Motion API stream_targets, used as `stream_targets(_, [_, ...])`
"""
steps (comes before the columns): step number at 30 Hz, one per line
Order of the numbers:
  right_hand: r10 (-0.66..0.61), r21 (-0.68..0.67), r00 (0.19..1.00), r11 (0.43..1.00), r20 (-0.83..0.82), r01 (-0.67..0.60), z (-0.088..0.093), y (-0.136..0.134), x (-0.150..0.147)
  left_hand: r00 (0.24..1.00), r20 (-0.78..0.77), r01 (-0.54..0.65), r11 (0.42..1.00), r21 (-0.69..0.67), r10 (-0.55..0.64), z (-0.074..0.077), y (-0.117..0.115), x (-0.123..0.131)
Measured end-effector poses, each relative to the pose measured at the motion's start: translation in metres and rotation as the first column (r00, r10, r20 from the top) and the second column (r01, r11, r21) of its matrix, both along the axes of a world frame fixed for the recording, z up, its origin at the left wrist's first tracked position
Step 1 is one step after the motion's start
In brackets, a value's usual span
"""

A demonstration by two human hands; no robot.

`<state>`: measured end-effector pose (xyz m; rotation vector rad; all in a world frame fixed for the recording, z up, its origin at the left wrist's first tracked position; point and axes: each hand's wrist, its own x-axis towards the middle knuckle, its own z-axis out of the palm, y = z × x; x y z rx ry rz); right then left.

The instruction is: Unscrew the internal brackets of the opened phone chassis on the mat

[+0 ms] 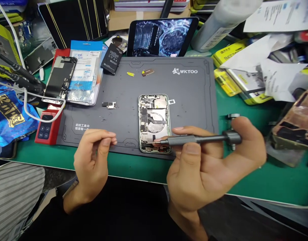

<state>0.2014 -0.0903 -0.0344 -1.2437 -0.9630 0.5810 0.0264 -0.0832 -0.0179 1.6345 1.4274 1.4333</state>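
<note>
My right hand (201, 170) holds a dark precision screwdriver (189, 139) level, its tip pointing left over the lower part of an opened phone (154, 124). The phone lies on the grey work mat with its inside showing: a logic board, a round coil and a flex cable. To the left, my left hand (93, 160) is raised over the mat's front edge with thumb and fingertips pinched together; whatever lies between them is too small to make out. A SIM tray (172, 101) rests beside the phone. Farther left is a small board part (109, 105).
A grey mat (194, 87) covers the green table. Behind it stands a tablet (162, 36) with a lit screen. A phone battery (112, 58), a detached phone screen (60, 78) and a red device (48, 125) are on the left. Yellow packets (226, 83) and papers crowd the right.
</note>
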Motion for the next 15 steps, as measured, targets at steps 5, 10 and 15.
stream_targets(5, [-0.021, 0.072, 1.0, 0.997, 0.006, 0.021, 0.002, 0.006, -0.002, 0.914, -0.406, -0.01, 1.0, -0.006, 0.006, 0.003, 0.007, -0.014])
stream_targets(10, [-0.039, 0.056, 0.999, 0.998, 0.001, 0.039, 0.005, 0.003, -0.003, 0.863, -0.498, 0.084, 0.996, -0.032, -0.089, 0.0, 0.01, -0.016])
stream_targets(15, [-0.052, 0.02, 0.999, 0.998, -0.003, 0.052, 0.005, 0.002, -0.004, 0.849, -0.517, 0.116, 0.993, -0.013, -0.106, -0.002, 0.008, -0.019])
